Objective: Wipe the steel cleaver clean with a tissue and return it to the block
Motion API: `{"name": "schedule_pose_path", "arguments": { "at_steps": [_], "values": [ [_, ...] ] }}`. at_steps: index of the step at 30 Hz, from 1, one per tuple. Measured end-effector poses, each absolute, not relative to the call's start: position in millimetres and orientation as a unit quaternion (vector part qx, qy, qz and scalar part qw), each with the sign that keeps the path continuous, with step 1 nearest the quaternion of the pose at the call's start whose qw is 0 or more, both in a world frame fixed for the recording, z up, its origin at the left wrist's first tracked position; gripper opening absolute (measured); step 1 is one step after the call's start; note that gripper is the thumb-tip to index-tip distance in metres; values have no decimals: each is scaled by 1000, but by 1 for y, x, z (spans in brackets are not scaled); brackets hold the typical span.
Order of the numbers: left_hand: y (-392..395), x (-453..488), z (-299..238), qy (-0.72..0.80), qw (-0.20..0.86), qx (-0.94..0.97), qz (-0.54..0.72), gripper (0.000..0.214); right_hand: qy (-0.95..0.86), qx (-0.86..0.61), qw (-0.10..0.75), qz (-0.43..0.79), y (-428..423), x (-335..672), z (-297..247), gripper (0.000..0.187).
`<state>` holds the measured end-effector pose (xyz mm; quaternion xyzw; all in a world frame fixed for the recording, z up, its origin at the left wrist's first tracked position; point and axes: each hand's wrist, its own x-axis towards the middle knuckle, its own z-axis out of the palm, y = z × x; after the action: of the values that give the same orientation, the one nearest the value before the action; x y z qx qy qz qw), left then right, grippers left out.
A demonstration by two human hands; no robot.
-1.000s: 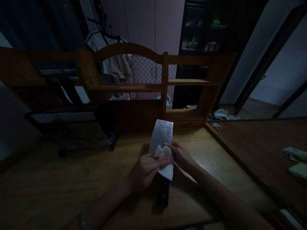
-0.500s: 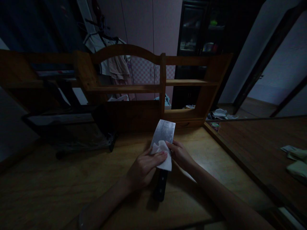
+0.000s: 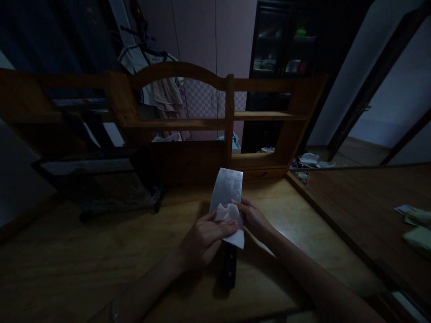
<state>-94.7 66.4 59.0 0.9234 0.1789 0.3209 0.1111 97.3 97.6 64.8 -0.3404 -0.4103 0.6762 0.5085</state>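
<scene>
A cleaver with a broad steel blade [image 3: 227, 186] and a dark handle [image 3: 229, 272] is held over the wooden desk [image 3: 84, 251], blade pointing away from me. My left hand [image 3: 204, 239] grips it at the base of the blade, fingers curled round. My right hand [image 3: 253, 218] pinches a crumpled white tissue [image 3: 230, 220] against the lower part of the blade. The tissue hides where blade and handle meet.
A wooden shelf unit [image 3: 232, 116] stands at the back of the desk. A dark tray-like object [image 3: 97, 179] lies at the left. A second wooden surface [image 3: 370, 211] at the right carries pale folded items [image 3: 415, 224]. The room is dim.
The tissue slid up the blade half a second ago and has come back down toward the handle. The cleaver shifted slightly with it. Both hands keep their hold.
</scene>
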Motion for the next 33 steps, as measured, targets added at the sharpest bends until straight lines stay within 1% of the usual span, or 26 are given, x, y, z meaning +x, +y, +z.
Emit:
{"name": "schedule_pose_path", "arguments": {
  "at_steps": [4,8,11,14,18,21,25,33],
  "values": [
    [68,-96,58,191,76,913,353,49,-393,-343,497,693,100,101,64,20],
    [71,-97,59,248,40,880,404,49,-367,-366,500,693,105,106,60,18],
    [73,-99,59,286,33,865,411,50,-362,-367,506,691,107,108,59,14],
    [74,-100,58,282,34,867,410,52,-359,-369,504,694,107,108,61,13],
    [74,-96,57,259,63,880,393,54,-355,-369,498,700,105,105,63,18],
    [71,-92,56,242,105,898,353,54,-363,-360,495,703,103,101,62,21],
    [67,-88,58,206,154,918,301,54,-383,-368,502,683,101,97,61,21],
    [66,-89,66,193,219,896,334,48,-389,-365,501,681,98,97,65,23]
  ]
}}
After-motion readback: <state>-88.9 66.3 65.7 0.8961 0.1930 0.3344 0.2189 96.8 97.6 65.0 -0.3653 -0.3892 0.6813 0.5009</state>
